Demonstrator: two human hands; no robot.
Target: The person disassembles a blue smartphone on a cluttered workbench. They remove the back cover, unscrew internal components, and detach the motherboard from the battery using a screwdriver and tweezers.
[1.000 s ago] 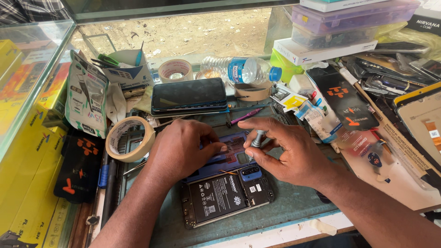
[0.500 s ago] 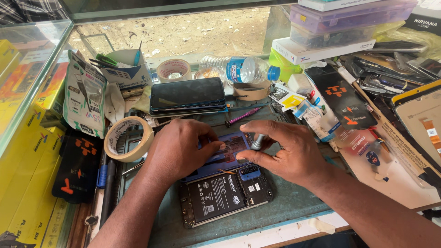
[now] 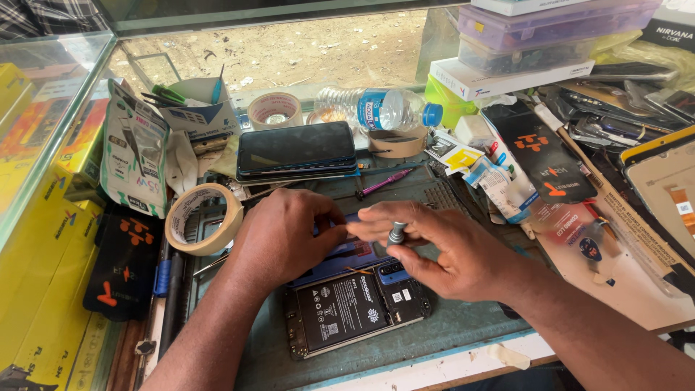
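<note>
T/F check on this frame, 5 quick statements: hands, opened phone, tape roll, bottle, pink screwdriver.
1. The opened phone lies back-up with its battery exposed. True.
2. The right hand holds a small grey screwdriver. True.
3. The tape roll sits to the right of both hands. False: it lies to the left of the left hand.
4. The water bottle stands upright. False: it lies on its side.
5. The pink screwdriver is in the left hand. False: it lies on the mat, untouched.

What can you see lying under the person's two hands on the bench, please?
An opened phone with its black battery exposed lies below the left hand and right hand. Its upper end is covered by them.
</note>
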